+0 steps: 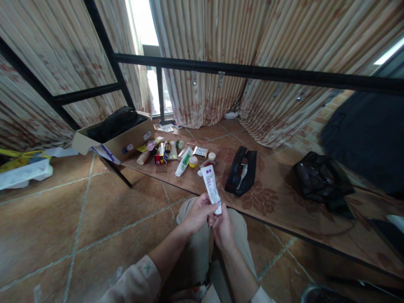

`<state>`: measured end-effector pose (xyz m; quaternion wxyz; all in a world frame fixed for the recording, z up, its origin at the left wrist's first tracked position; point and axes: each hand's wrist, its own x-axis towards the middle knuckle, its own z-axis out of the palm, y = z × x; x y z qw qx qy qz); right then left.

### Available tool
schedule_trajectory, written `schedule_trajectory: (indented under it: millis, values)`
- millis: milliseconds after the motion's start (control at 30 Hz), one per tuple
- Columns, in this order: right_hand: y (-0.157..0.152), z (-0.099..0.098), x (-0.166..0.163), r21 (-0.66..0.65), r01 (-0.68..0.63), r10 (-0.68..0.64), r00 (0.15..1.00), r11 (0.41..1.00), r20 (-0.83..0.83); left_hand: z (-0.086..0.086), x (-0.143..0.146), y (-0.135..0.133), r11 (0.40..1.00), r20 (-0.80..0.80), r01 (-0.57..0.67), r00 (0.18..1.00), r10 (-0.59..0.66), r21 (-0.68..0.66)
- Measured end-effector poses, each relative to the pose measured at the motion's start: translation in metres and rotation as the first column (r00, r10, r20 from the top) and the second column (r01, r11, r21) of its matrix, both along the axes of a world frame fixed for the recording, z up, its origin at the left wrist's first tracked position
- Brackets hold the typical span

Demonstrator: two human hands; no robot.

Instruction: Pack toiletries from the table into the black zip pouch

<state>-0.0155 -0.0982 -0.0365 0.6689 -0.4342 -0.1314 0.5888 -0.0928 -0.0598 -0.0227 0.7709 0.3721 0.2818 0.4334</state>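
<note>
Both my hands hold a white tube (211,186) with purple lettering upright above my knees. My left hand (198,213) grips its lower end from the left, fingers curled round it. My right hand (223,228) pinches the same bottom end from the right. An open black pouch (241,171) lies on the low wooden board (274,198) just beyond the tube.
Several small tubes and bottles (170,153) lie on the board's far left end, beside an open cardboard box (116,134) with dark cloth in it. A black bag (322,181) sits at the right. A black metal frame (252,73) and curtains stand behind.
</note>
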Motion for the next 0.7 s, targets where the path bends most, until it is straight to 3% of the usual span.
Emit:
schedule_trajectory:
  millis: [433, 700]
  values:
    - [0.0005, 0.0004, 0.0004, 0.001, 0.003, -0.003, 0.999, 1.000, 0.053, -0.0006, -0.0002, 0.0001, 1.000, -0.016, -0.005, 1.000, 0.005, -0.013]
    - [-0.0002, 0.0016, 0.0001, 0.007, 0.007, -0.007, 1.000, 1.000, 0.003, -0.0005, -0.0006, -0.0002, 1.000, -0.016, -0.001, 1.000, 0.001, 0.001]
